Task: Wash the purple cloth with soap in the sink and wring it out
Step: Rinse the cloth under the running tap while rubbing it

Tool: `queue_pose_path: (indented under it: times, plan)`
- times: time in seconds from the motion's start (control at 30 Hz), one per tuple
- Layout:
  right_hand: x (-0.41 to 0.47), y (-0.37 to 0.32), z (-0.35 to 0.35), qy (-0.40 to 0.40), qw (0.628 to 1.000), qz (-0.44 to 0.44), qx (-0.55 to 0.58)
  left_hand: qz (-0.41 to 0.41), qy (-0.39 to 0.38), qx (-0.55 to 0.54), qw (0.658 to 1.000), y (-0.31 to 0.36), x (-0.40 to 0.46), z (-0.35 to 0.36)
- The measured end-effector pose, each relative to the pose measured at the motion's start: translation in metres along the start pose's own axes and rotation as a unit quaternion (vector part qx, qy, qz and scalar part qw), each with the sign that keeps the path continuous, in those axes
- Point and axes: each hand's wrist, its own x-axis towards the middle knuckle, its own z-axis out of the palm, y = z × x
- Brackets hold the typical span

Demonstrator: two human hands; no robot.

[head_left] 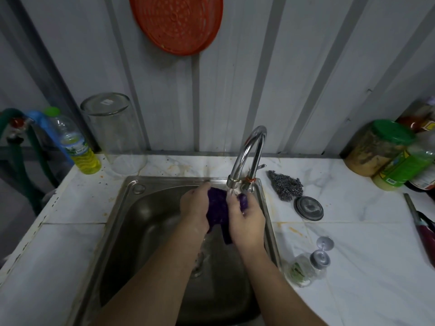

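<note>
Over the basin of the stainless-steel sink, under the spout of the curved chrome tap, both bare hands hold the dark purple knitted cloth. The left hand has its grip curled around the cloth's left edge, fingers wrapped behind the fabric and thumb side toward the camera. The right hand has its grip pressed together on the cloth's right part, with a small purple bunch showing above its fingers near the tap's outlet. Between the two hands the cloth is stretched and bunched, and a loose flap hangs down below them toward the sink bottom. A thin stream of water falls from the spout onto the cloth between the grips.

On the white marbled tabletop to the right of the sink lie a grey steel-wool scouring pad and, just beside it, a round grey metal lid. Nearer the camera stands a small clear bottle with a flip cap open. At the far left corner stand a plastic bottle of yellow liquid with a green cap and a tall clear glass jar turned upside down. An orange round plastic strainer hangs on the corrugated metal wall above.
</note>
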Motion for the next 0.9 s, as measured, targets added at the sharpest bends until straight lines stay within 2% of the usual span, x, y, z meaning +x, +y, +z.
queue_pose_path:
  times: [0.1,0.17,0.2,0.27,0.33,0.47,0.57,0.73,0.8,0.9]
  plan:
    - [-0.029,-0.008,-0.003,-0.029,0.988,-0.142,0.054,-0.012,-0.008,-0.032,0.999,0.007,0.002,-0.001]
    - [-0.041,-0.013,0.000,-0.042,0.976,-0.215,0.003,-0.002,-0.015,-0.023,1.000,0.009,0.001,-0.001]
    - [-0.043,-0.016,0.003,-0.041,0.973,-0.224,-0.021,-0.007,-0.023,-0.020,1.000,0.009,0.000,-0.001]
    - [-0.040,-0.023,0.010,-0.030,0.982,-0.178,-0.055,-0.032,-0.049,-0.029,0.998,0.007,-0.005,0.002]
    - [-0.025,-0.027,0.017,-0.014,0.994,-0.085,-0.069,-0.050,-0.074,-0.028,0.996,0.005,-0.011,0.004]
    - [0.027,-0.017,0.017,-0.011,0.993,0.042,-0.111,-0.035,-0.116,-0.003,0.993,-0.005,-0.016,0.004]
    - [0.045,0.000,0.015,-0.024,0.985,0.158,-0.060,-0.010,-0.130,0.015,0.991,-0.009,-0.017,0.007]
    - [0.034,0.002,0.015,-0.017,0.947,0.316,0.050,-0.043,-0.107,-0.065,0.991,-0.007,-0.021,0.009]
    - [0.022,0.001,0.011,-0.040,0.941,0.325,0.088,-0.033,-0.126,-0.086,0.988,-0.003,-0.017,0.007]
    - [0.005,0.008,0.008,-0.100,0.949,0.231,0.189,-0.035,-0.180,-0.102,0.978,0.005,-0.013,0.001]
